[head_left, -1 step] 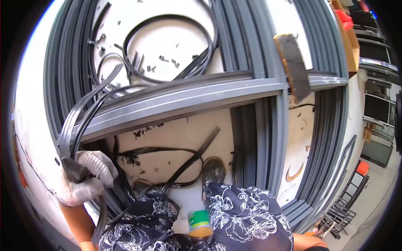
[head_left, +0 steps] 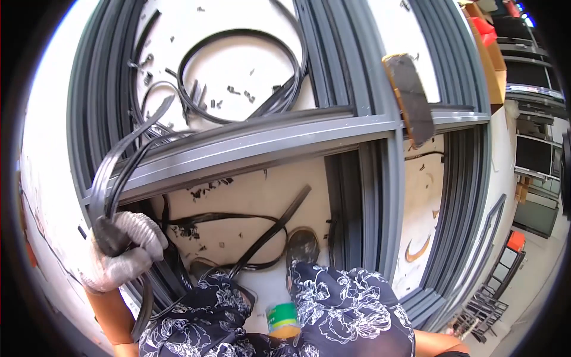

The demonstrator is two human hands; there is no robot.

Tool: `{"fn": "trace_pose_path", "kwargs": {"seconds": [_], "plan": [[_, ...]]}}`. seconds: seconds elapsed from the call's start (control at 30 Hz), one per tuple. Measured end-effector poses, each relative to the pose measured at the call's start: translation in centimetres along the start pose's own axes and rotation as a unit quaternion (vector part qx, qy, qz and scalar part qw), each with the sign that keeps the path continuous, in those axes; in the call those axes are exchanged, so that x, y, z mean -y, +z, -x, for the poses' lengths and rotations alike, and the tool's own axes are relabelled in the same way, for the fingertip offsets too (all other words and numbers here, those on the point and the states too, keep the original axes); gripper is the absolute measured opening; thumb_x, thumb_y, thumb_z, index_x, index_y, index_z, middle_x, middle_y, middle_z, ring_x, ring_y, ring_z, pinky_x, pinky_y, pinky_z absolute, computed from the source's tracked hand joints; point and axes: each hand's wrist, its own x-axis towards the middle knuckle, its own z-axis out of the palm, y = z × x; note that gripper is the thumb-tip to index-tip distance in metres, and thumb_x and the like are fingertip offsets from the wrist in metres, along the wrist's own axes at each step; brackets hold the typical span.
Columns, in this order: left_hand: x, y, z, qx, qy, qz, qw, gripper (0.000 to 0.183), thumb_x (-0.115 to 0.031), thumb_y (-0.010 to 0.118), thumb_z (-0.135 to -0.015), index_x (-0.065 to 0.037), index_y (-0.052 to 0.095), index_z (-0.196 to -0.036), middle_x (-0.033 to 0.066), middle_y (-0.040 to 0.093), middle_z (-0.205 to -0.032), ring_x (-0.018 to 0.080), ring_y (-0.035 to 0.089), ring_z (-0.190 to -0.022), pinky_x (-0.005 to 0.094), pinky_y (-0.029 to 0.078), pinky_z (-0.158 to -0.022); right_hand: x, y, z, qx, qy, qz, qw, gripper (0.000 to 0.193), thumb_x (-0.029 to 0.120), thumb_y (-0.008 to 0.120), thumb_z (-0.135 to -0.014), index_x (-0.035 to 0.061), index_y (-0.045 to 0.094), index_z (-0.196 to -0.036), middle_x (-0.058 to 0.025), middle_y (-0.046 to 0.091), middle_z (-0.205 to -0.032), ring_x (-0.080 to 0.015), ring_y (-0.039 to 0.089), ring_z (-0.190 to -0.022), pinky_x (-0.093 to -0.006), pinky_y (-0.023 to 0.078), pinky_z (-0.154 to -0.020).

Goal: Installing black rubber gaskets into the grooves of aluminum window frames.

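Note:
My left hand (head_left: 128, 253), in a whitish knitted glove, is closed around a bundle of black rubber sealing strips (head_left: 110, 172). From the glove they arch up over the crossbar of a grey metal frame (head_left: 256, 137), and loose lengths hang down below it beside my leg. More of the strip lies in a large coil (head_left: 238, 33) beyond the crossbar. My right hand is out of the picture; only part of the right forearm (head_left: 440, 341) shows at the lower right edge.
A dark flat slab with a gold edge (head_left: 411, 101), like a phone, rests on the frame. Black scraps (head_left: 232, 90) litter the pale floor. Another strip loop (head_left: 262, 241) lies near my shoe (head_left: 303, 245). A green and yellow tub (head_left: 283, 320) sits between my legs. Black racks (head_left: 476, 312) stand right.
The view has shifted slightly, so the frame sits a little lower and further left in its upper part. My left hand keeps its hold on the strips.

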Motion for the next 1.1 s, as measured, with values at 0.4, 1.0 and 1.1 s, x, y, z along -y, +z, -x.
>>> {"fn": "trace_pose_path", "kwargs": {"seconds": [0.4, 1.0, 1.1], "plan": [[-3.5, 2.9, 9.0, -0.25, -0.105, -0.098, 0.958, 0.013, -0.011, 0.062, -0.072, -0.005, 0.063, -0.082, 0.0001, 0.055, -0.068, 0.008, 0.049, -0.058, 0.0226, 0.039, -0.054, 11.2, -30.5, 6.3, -0.683, -0.196, -0.036, 0.703, 0.064, 0.033, 0.072, -0.072, 0.0009, 0.054, -0.125, -0.0184, 0.061, -0.114, -0.0273, 0.058, -0.106, -0.0351, 0.044, -0.095], [-1.0, 5.0, 9.0, -0.177, -0.187, -0.159, 0.953, 0.008, -0.011, 0.06, -0.082, -0.004, 0.061, -0.084, -0.0031, 0.056, -0.074, 0.0059, 0.051, -0.071, 0.0244, 0.044, -0.066, 20.5, -41.9, 2.7, -0.583, -0.173, 0.004, 0.794, 0.054, 0.034, 0.075, -0.064, 0.0093, 0.066, -0.11, -0.0155, 0.069, -0.096, -0.0251, 0.067, -0.087, -0.0362, 0.052, -0.081], [3.2, 3.8, 8.9, -0.094, -0.143, -0.183, 0.968, 0.015, -0.015, 0.063, -0.084, -0.002, 0.063, -0.09, 0.0003, 0.06, -0.081, 0.0105, 0.055, -0.079, 0.0283, 0.047, -0.077, 19.1, -42.8, 1.9, -0.646, -0.136, 0.036, 0.75, 0.05, 0.03, 0.074, -0.062, 0.0055, 0.063, -0.104, -0.0156, 0.067, -0.098, -0.0276, 0.065, -0.093, -0.0366, 0.05, -0.083]]}}
